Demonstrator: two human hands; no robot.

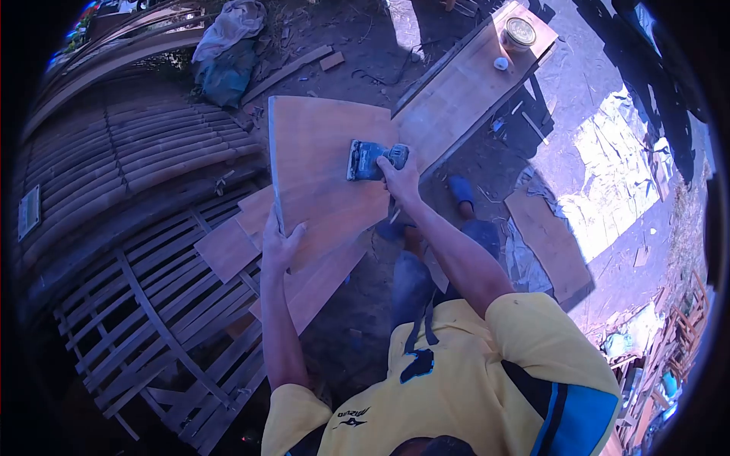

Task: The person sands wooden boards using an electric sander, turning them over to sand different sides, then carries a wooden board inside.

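Observation:
A wide wooden panel (319,137) with a pale left edge is held in front of me, its right side against a long plank bench. My left hand (281,242) grips the panel's lower left edge, thumb on the face and fingers behind it. In my right hand (401,176) is a blue-grey electric sander (369,160), its flat pad resting on the panel's face right of the middle. My fingers wrap round the sander's body.
The plank bench (464,95) bears a lidded tin (518,33) and a small white lump (500,64). Loose boards (228,249) lie on a slatted wooden frame (152,304) at left. A bamboo bench (167,140) stands beyond. Another board (547,243) lies on the ground at right.

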